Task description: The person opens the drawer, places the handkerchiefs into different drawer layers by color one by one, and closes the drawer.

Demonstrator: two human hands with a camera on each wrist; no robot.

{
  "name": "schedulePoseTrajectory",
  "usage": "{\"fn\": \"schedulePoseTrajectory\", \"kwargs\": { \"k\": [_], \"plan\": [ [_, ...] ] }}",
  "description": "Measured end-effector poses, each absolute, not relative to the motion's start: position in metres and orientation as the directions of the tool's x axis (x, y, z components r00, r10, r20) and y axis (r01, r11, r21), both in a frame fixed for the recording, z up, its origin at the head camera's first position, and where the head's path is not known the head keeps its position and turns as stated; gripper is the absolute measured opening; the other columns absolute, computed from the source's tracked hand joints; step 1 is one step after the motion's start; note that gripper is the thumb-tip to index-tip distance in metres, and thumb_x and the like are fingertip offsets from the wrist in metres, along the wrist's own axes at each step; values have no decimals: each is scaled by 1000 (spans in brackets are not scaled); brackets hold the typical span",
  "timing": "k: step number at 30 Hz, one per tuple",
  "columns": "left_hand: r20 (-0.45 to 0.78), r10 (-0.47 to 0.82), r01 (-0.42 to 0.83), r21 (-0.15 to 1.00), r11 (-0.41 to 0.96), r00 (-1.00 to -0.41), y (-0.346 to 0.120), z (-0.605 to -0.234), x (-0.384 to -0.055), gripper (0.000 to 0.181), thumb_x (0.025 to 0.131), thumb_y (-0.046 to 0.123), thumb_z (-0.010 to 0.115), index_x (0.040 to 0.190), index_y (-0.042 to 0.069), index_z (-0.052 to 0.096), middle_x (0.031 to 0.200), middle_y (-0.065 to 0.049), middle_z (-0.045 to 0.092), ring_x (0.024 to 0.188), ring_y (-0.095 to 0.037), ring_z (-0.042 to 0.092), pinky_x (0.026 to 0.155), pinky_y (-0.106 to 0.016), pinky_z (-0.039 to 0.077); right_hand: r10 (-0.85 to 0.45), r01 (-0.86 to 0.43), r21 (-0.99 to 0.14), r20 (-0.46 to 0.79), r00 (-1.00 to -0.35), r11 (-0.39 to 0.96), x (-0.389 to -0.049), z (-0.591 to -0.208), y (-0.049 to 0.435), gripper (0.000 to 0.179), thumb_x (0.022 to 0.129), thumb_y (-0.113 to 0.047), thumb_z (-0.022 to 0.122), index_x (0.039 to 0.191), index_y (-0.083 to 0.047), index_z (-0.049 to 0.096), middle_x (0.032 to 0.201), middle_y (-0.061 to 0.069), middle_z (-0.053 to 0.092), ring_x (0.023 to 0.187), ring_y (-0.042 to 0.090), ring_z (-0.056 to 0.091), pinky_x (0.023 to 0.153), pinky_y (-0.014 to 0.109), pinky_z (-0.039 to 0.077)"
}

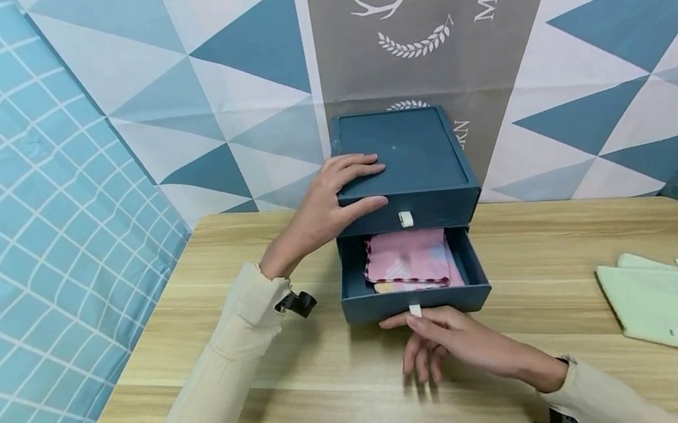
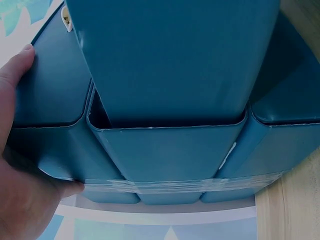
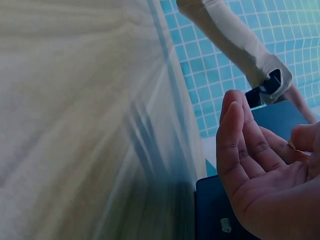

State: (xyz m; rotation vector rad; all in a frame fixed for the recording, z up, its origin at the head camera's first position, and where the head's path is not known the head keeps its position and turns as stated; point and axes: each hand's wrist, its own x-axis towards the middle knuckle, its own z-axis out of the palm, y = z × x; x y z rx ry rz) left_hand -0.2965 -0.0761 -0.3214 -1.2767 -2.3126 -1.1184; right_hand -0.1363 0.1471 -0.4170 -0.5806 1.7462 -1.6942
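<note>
A dark blue drawer unit (image 1: 399, 150) stands on the table against the wall. Its middle drawer (image 1: 354, 309) is pulled out, and a folded pink cloth (image 1: 406, 256) lies inside over other folded fabric. On the unit's top left edge rests my left hand (image 1: 337, 197), fingers extended across the top and thumb toward the front. The left wrist view shows the drawer jutting out between the sections above and below. My right hand (image 1: 460, 344) pinches the drawer's white pull tab (image 1: 415, 310) between thumb and index finger; the other fingers hang loosely below.
A pale green cloth item (image 1: 674, 310) with an eye design lies on the wooden table (image 1: 319, 422) at the right. Clear tape (image 2: 150, 186) wraps around the unit's side. Patterned fabric (image 1: 247, 48) hangs behind, with blue checked fabric (image 1: 14, 218) at left.
</note>
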Motion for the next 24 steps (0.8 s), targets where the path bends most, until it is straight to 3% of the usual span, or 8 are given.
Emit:
{"fn": "schedulePoseTrajectory", "kwargs": {
  "k": [24],
  "plan": [
    [555, 598, 802, 519, 295, -579, -75, -322, -294, 46, 93, 29, 72, 137, 17, 63, 149, 1, 49, 138, -12, 36, 115, -43, 28, -644, 116, -992, -117, -756, 45, -184, -419, 150, 52, 109, -42, 35, 140, -6, 55, 97, 26, 70, 76, 25, 69, 63, 32, 56]
  ]
}}
